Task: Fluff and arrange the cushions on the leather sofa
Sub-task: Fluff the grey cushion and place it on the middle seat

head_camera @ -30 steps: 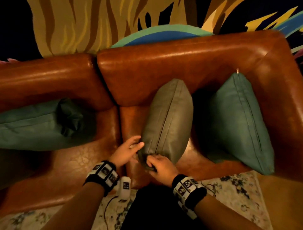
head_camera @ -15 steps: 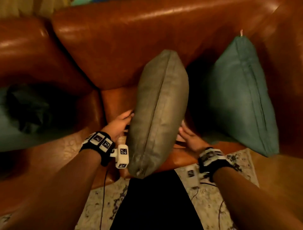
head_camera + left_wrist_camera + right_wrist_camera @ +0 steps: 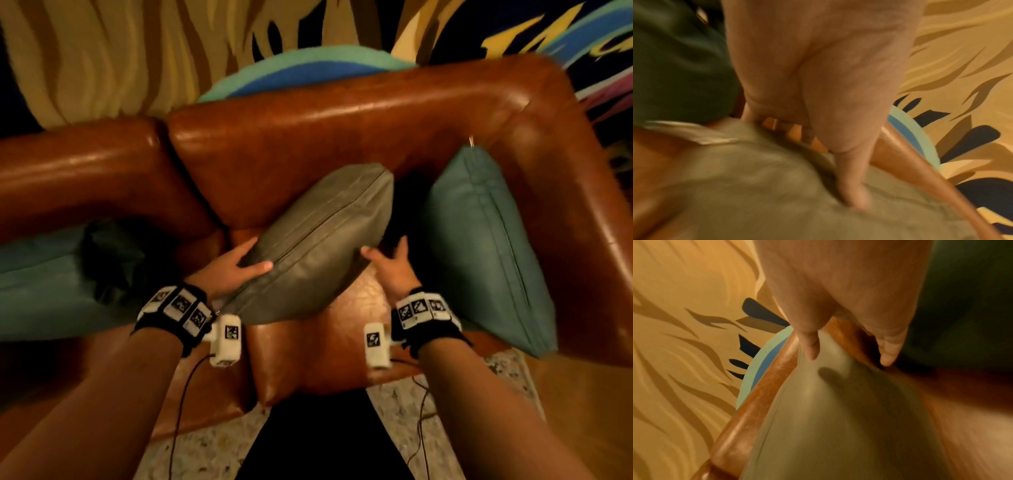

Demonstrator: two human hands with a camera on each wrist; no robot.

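Note:
An olive-grey cushion [image 3: 315, 246] leans slantwise on the brown leather sofa [image 3: 308, 137], its top corner against the backrest. My left hand [image 3: 253, 257] holds its lower left edge, thumb on top and fingers behind; the left wrist view shows the thumb pressing into the olive cushion [image 3: 777, 186]. My right hand [image 3: 385, 253] is open with fingers spread at the cushion's right edge. In the right wrist view it hovers just off the olive fabric [image 3: 828, 418]. A teal cushion [image 3: 479, 246] stands in the sofa's right corner.
Another teal cushion [image 3: 41, 274] lies flat on the left seat, with a dark bundle [image 3: 113, 260] against it. A painted wall [image 3: 102, 61] rises behind the sofa. A pale patterned rug [image 3: 205, 445] and cables lie at my feet.
The olive cushion stood on edge between both hands; now it is tipped with its top to the right against the backrest. My right hand has come off it.

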